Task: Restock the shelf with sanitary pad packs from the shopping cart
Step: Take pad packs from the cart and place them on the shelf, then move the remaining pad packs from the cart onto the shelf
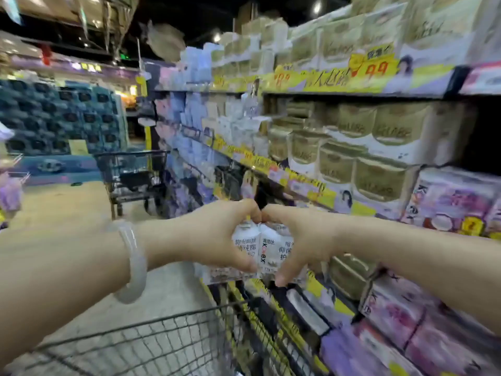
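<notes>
Two white sanitary pad packs (267,246) with dark lettering are held side by side between my hands, in the middle of the head view. My left hand (217,234) grips the left pack, fingers over its top and thumb below. My right hand (298,240) grips the right pack the same way. The fingertips of both hands meet above the packs. A pale bangle sits on my left wrist. The packs hover above the black wire shopping cart (151,340), in front of the lower shelf (311,185) on the right.
Shelving with gold-and-white packs (379,180) and pink-purple packs (455,202) runs along the right, with yellow price tags on its edges. A second black cart (135,175) stands further down the aisle. Blue stacked goods (59,118) fill the far left.
</notes>
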{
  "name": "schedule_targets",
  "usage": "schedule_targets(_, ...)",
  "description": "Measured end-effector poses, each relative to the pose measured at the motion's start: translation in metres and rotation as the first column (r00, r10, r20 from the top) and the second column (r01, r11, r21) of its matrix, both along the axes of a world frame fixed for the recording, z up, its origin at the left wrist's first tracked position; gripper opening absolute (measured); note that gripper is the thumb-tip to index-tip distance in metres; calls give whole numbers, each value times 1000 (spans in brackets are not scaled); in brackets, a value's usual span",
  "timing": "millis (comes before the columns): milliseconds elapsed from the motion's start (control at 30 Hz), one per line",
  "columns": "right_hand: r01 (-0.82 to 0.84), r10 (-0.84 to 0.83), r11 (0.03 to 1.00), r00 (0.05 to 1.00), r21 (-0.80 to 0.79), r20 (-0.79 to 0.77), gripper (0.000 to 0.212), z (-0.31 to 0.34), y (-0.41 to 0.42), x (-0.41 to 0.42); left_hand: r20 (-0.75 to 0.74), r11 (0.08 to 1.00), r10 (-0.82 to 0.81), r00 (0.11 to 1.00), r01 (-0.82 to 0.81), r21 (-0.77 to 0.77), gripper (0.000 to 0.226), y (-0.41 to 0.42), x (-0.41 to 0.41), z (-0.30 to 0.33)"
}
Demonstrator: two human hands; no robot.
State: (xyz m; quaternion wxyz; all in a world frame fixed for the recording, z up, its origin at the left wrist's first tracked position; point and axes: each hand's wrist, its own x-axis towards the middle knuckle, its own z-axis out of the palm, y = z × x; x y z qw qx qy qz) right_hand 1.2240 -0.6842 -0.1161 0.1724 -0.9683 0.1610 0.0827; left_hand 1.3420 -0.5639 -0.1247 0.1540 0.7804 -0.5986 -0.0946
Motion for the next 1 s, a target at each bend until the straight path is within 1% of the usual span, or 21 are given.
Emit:
schedule_targets(67, -23, 23, 1000, 999, 16, -22, 101, -51, 4, 14, -1, 999, 24, 1000, -24, 31, 65, 18, 12, -53)
schedule_targets(100, -31, 33, 999, 998, 30, -49, 103, -72, 9, 20, -13, 998, 35, 999, -34, 62, 71, 26, 17, -77)
schedule_targets(167, -63, 67, 997, 990, 35, -122, 116, -113, 15, 32, -44, 993, 49, 998, -44, 113, 88, 35, 25, -112)
schedule_targets(233, -99, 100, 995, 979, 15, -177, 124, -139, 17, 40, -112, 989, 90, 990, -76, 129, 98, 41, 29, -134)
schedule_targets(300, -117, 122, 992, 978, 38, -170, 124, -157, 16, 46, -215, 984, 152, 965, -128, 121, 95, 44, 31, -148)
schedule_targets(400, -137, 146, 988, 976, 66, -161, 117, -175, 13, 54, -321, 971, 233, 918, -204, 124, 85, 43, 36, -167)
schedule_targets(467, -140, 157, 985, 972, 104, -175, 107, -188, 9, 57, -370, 963, 266, 890, -233, 134, 81, 42, 36, -180)
schedule_targets(533, -138, 162, 981, 971, 139, -178, 96, -200, 4, 58, -389, 946, 323, 863, -289, 144, 76, 42, 38, -196)
schedule_targets(600, -129, 167, 973, 966, 189, -196, 85, -217, -3, 57, -411, 918, 397, 821, -355, 179, 71, 45, 39, -209)
schedule_targets(700, -130, 193, 956, 954, 262, -231, 76, -244, -14, 57, -454, 852, 523, 722, -457, 256, 69, 53, 43, -230)
schedule_targets(833, -140, 237, 933, 933, 331, -272, 75, -277, -24, 69, -435, 743, 668, 604, -583, 330, 68, 67, 48, -251)
schedule_targets(900, -149, 250, 927, 929, 343, -272, 76, -295, -23, 80, -443, 698, 711, 546, -624, 352, 68, 74, 49, -263)
schedule_targets(1000, -120, 248, 906, 928, 405, -278, 74, -321, -10, 97, -466, 650, 750, 469, -652, 391, 69, 84, 51, -282)
